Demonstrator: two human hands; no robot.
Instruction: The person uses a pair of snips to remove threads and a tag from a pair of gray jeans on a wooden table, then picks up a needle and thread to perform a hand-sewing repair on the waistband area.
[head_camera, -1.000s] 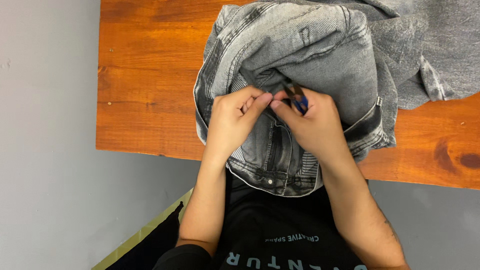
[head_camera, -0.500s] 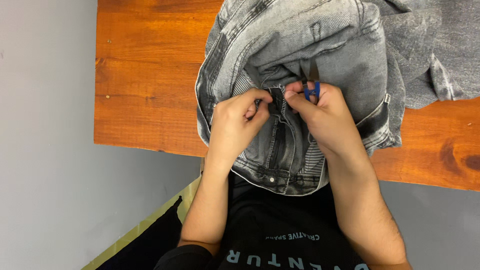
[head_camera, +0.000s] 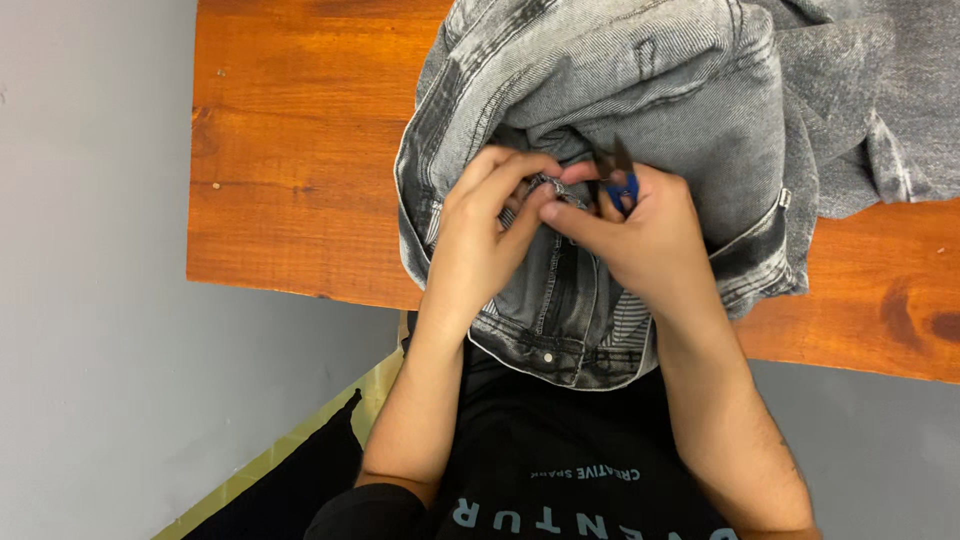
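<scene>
Centre frame, grey denim jeans (head_camera: 640, 110) lie bunched on an orange wooden table (head_camera: 300, 180), waistband hanging over its near edge. The left hand (head_camera: 480, 235) pinches the fabric taut. The right hand (head_camera: 650, 240), touching it, grips small blue-handled snips (head_camera: 618, 180), blades up.

An orange-brown wooden table (head_camera: 300, 150) with dark knots near its right end stands over a grey floor (head_camera: 90, 300); a black shirt (head_camera: 560, 470) shows below.
</scene>
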